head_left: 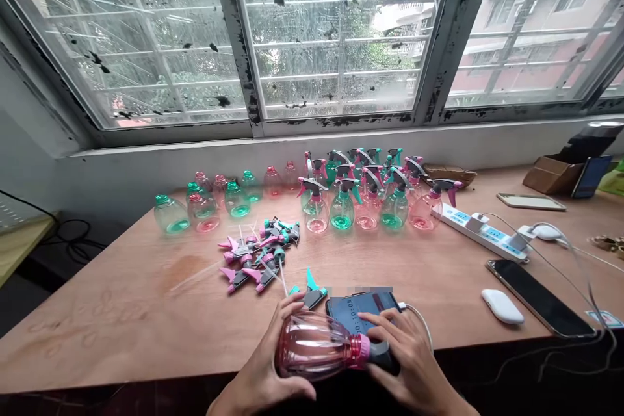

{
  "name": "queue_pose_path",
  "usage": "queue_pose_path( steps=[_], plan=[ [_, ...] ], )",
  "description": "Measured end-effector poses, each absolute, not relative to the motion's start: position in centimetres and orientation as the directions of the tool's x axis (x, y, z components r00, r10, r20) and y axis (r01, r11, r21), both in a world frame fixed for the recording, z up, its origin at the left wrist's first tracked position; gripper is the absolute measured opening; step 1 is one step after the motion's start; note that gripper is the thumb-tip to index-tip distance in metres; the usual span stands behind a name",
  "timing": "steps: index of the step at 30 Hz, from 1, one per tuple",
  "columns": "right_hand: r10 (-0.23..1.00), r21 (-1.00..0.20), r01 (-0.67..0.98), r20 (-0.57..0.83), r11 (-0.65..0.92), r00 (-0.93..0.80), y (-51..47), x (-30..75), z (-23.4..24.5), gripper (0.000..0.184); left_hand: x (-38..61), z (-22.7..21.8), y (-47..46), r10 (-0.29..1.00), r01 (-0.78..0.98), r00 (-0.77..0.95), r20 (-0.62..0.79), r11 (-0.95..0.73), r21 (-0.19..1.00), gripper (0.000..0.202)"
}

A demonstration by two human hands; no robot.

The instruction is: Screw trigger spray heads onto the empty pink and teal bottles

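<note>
Pink spray bottle [316, 346] lying sideways at near table [121, 312] edge, over phone [361, 309]. L hand [266, 370] wrapped round bottle body; R hand [407, 357] gripping its grey trigger head [383, 354]. Loose trigger heads [258, 253] piled just beyond, assembled bottles [370, 198] by window.

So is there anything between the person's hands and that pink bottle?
Nothing visible. The left hand grips the pink bottle around its body, and the right hand wraps the spray head at its neck. A phone lies on the table just behind, not between the bottle and either hand.
</note>
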State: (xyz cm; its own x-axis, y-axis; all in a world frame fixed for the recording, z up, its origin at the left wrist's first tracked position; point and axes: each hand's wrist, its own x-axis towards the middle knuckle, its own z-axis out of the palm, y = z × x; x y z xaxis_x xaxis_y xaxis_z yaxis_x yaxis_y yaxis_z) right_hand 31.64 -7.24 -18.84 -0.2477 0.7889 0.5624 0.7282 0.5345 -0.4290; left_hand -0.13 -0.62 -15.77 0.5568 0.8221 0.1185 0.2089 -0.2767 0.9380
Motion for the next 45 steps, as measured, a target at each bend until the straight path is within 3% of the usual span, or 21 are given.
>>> queue_pose_path(
  steps=[4, 7, 10, 12, 14, 16, 18, 22, 28, 33, 38, 40, 43, 45],
  plan=[
    [0.759, -0.507, 0.631, 0.616, 0.588, -0.212, -7.1, 31.7, -18.8, 0.021, -0.3, -15.9, -0.5, 0.823, 0.221, 0.552, 0.134, -0.299, 0.928, 0.112],
    [0.75, -0.548, 0.557, 0.621, 0.624, -0.229, -7.4, 32.0, -18.2, 0.042, -0.5, -16.3, -1.0, 0.821, 0.211, 0.548, 0.162, -0.323, 0.922, 0.111],
    [0.766, -0.646, 0.422, 0.596, 0.636, -0.242, -7.9, 31.8, -18.0, 0.058, -0.5, -16.7, -1.5, 0.832, 0.166, 0.527, 0.175, -0.303, 0.938, 0.126],
    [0.844, -0.771, 0.349, 0.513, 0.533, -0.157, -8.3, 31.3, -18.2, 0.046, -0.4, -16.9, -1.6, 0.839, 0.14, 0.516, 0.174, -0.283, 0.949, 0.134],
    [0.937, -0.908, 0.237, 0.346, 0.346, -0.041, -8.6, 30.5, -18.4, 0.032, -0.3, -17.1, -1.4, 0.835, 0.165, 0.514, 0.196, -0.321, 0.933, 0.132],
    [0.989, -0.985, 0.089, 0.151, 0.15, -0.003, -8.7, 29.8, -18.4, 0.04, -0.2, -17.4, -1.1, 0.824, 0.215, 0.509, 0.25, -0.403, 0.89, 0.121],
    [0.998, -0.999, 0.003, 0.054, 0.054, -0.008, -8.7, 29.3, -18.4, 0.05, -0.1, -17.7, -0.7, 0.811, 0.235, 0.502, 0.301, -0.463, 0.855, 0.108],
    [0.999, -0.999, -0.023, 0.036, 0.037, 0.011, -8.5, 29.1, -18.8, 0.056, -0.1, -18.3, -0.7, 0.797, 0.222, 0.512, 0.322, -0.484, 0.846, 0.091],
    [0.996, -0.997, -0.015, 0.073, 0.073, -0.045, -8.2, 29.4, -19.2, 0.056, -0.2, -17.0, -1.2, 0.806, 0.208, 0.545, 0.23, -0.396, 0.894, 0.142],
    [0.992, -0.994, -0.019, 0.106, 0.105, -0.069, -8.0, 29.7, -19.0, 0.05, -0.5, -15.8, -1.0, 0.817, 0.248, 0.56, 0.141, -0.327, 0.912, 0.118],
    [0.988, -0.988, -0.04, 0.151, 0.15, -0.02, -7.7, 30.0, -18.8, 0.047, -0.3, -16.9, -0.9, 0.806, 0.173, 0.552, 0.214, -0.362, 0.916, 0.107],
    [0.985, -0.985, -0.022, 0.171, 0.171, -0.006, -7.6, 30.2, -18.7, 0.048, 0.0, -17.3, -0.9, 0.806, 0.155, 0.555, 0.208, -0.346, 0.926, 0.109],
    [0.994, -0.993, -0.08, 0.095, 0.09, -0.053, -7.5, 30.2, -18.8, 0.05, 0.2, -17.5, -0.8, 0.789, 0.063, 0.569, 0.232, -0.323, 0.944, 0.124],
    [0.995, -0.99, -0.142, 0.038, 0.025, -0.089, -7.6, 30.1, -18.9, 0.052, 0.2, -17.7, -0.6, 0.781, 0.107, 0.57, 0.256, -0.379, 0.919, 0.116]
  ],
)
